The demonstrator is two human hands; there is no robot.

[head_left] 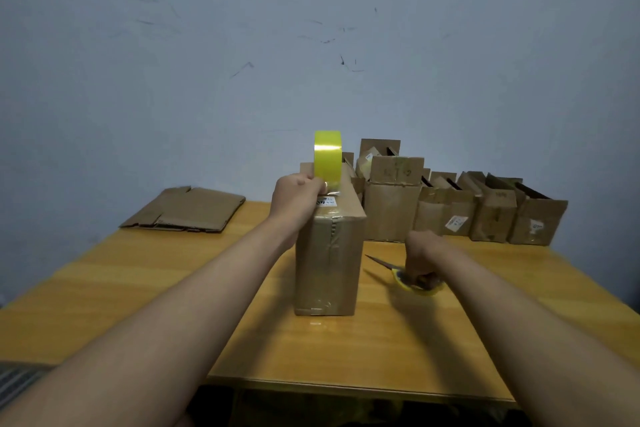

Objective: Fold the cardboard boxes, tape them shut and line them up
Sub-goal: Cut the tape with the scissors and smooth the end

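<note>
Box stands upright; left hand grips tape roll, right hand grips scissors.

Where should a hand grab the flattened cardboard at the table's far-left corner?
Probably by the near edge of the flattened cardboard, coming from the near side. It lies flat on the table, so no face offers a grip, but its near edge looks ragged and slightly lifted, letting fingers slide under. Both hands are busy: left hand on the tape roll, right hand on the scissors.

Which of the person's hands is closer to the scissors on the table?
The right hand: it rests right on the scissors, fingers at the yellow handles. The left hand is up on the box, holding the tape roll.
</note>
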